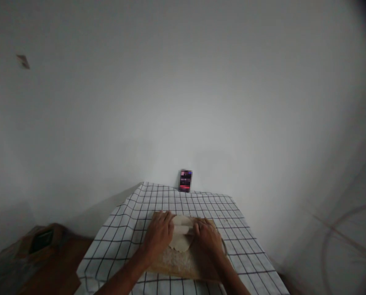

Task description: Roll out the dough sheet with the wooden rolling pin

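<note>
A pale rolling pin (183, 230) lies crosswise over a flat sheet of dough (180, 243) in the head view. My left hand (160, 230) is closed over the pin's left end, and my right hand (206, 234) over its right end. The hands hide both ends of the pin. Dough shows beyond the pin and on the near side of it, with an uneven near edge. Beneath lies a wooden board (173, 268), dusted with what looks like flour on its near part.
A white cloth with a dark grid (115, 237) covers the table. At its far edge a phone-like dark object (185, 181), its face blurred, leans against the white wall (183, 102). A cardboard box (43, 241) stands at lower left. A faint hoop shape (326, 246) appears at right.
</note>
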### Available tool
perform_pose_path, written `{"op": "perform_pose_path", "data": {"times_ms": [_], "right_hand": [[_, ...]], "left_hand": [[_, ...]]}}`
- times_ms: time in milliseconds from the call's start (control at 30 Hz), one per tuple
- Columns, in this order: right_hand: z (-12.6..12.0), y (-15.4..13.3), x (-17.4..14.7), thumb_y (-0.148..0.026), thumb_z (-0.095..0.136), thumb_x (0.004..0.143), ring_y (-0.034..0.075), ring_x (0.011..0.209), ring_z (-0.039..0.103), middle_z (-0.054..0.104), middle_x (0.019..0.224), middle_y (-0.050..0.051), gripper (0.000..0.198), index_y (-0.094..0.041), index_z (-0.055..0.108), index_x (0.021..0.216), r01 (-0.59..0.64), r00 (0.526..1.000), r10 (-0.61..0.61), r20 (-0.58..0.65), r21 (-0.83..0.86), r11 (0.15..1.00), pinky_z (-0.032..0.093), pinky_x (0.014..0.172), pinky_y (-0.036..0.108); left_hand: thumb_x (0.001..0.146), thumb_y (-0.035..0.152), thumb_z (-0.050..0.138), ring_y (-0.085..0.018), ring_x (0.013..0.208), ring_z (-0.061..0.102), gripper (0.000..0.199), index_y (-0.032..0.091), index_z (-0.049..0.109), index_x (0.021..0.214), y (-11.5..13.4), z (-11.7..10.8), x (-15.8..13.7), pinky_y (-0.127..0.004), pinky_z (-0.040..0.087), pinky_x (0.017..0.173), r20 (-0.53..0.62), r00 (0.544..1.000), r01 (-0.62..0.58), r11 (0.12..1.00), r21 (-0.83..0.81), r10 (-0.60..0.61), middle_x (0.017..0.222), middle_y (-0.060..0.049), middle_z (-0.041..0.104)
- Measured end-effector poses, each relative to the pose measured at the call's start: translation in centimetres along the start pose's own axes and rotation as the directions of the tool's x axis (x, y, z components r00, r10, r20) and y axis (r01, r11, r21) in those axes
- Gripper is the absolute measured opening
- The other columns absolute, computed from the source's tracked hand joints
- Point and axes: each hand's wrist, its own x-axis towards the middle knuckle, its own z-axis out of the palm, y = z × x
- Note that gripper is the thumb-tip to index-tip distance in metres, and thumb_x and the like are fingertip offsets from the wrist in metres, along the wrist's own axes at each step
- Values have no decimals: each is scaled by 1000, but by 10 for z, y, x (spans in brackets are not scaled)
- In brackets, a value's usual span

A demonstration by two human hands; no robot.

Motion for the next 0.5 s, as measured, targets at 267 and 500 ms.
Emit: {"op": "perform_pose_path", "data": {"times_ms": [267,500], "right_hand": [[10,2,-40,-27,36,116,26,159,57,68,163,4,54,-27,76,151,-8,1000,8,-4,22,1000,46,132,42],[2,10,4,-27,36,116,26,153,63,74,156,11,50,-22,81,138,-18,1000,18,-7,13,1000,51,127,39]], "left_hand": [[113,34,38,-36,160,58,56,24,65,162,14,-13,-33,-62,44,138,15,1000,20,997,-77,-18,170,-10,64],[113,32,44,-36,152,65,46,26,75,148,0,4,29,-64,39,138,172,985,44,996,-75,-31,154,-12,77]]}}
